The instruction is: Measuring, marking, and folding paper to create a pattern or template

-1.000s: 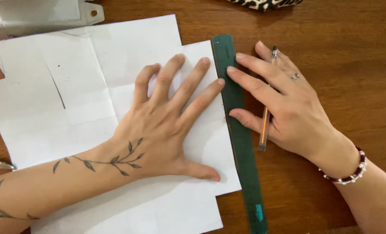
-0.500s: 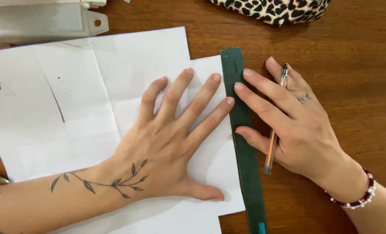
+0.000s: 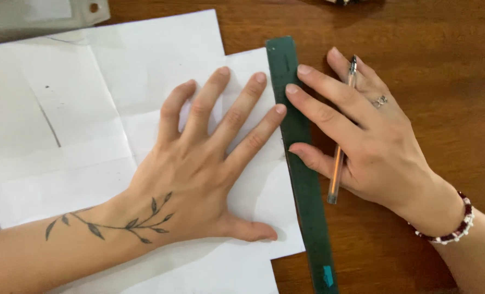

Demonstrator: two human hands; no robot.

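A dark brown wooden table [image 3: 449,81] fills the view, with several creased white sheets of paper [image 3: 90,109] spread across its left half and a pale translucent plastic case [image 3: 41,16] at the upper left edge. A long green ruler [image 3: 302,179] lies on the table with its long axis running from the far side toward the person, leaning slightly to the right as it comes nearer; it sits along the right edge of the top sheet [image 3: 253,185], overlapping that edge. The ruler lies between the two hands, just right of the left hand's fingertips and directly under the right hand's fingertips, so the right hand is the one in contact with it. The left hand [image 3: 204,174] lies flat and fully open, palm down, fingers spread, pressing the top sheet, its thumb stretched toward the paper's lower right corner; it grips nothing. A leafy tattoo runs along that wrist. The right hand [image 3: 362,136] is also mostly open: the index and middle fingertips and the thumb tip rest on the ruler, while a slim pen [image 3: 340,147] with an orange barrel is tucked between its fingers, lying roughly parallel to the ruler and just right of it. A ring and a beaded bracelet [image 3: 449,228] show on that hand and wrist.
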